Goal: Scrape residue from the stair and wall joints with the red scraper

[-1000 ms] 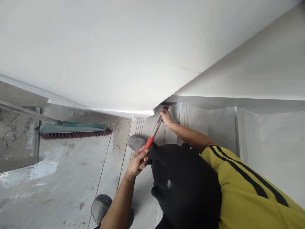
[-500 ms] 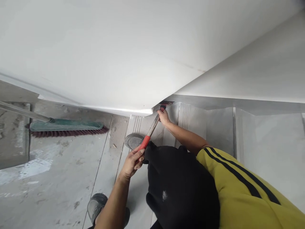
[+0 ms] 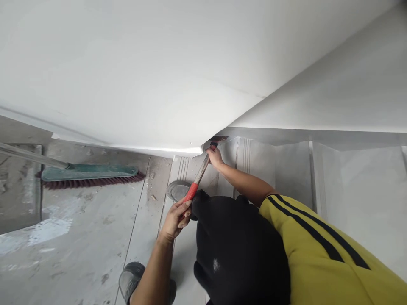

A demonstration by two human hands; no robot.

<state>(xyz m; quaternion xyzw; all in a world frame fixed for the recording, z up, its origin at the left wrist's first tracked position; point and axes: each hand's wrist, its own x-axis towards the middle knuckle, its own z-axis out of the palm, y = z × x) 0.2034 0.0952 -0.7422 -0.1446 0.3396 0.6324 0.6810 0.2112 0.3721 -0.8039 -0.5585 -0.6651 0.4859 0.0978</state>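
Note:
A long-handled scraper [image 3: 201, 170] with a red grip and a metal shaft slants up and to the right. My left hand [image 3: 175, 218] is closed around the red grip at its near end. Farther up, my right hand [image 3: 215, 157] grips the shaft just below the scraper's head. That dark red head [image 3: 219, 138] rests low down by the foot of the white wall [image 3: 152, 84], beside its corner; its working edge is partly hidden. Black cloth over my body or leg [image 3: 241, 245] lies close to both forearms.
A green push broom [image 3: 89, 171] with dark red bristles lies at the left on the dusty floor [image 3: 92, 237]. A round grey disc [image 3: 178, 190] is near the grip. My shoe [image 3: 131, 275] shows below. Grey ridged panels [image 3: 286, 169] run along the right.
The scraper's head and my right hand have shifted slightly left along the wall's foot. Both hands keep their hold, and the view has tilted a little.

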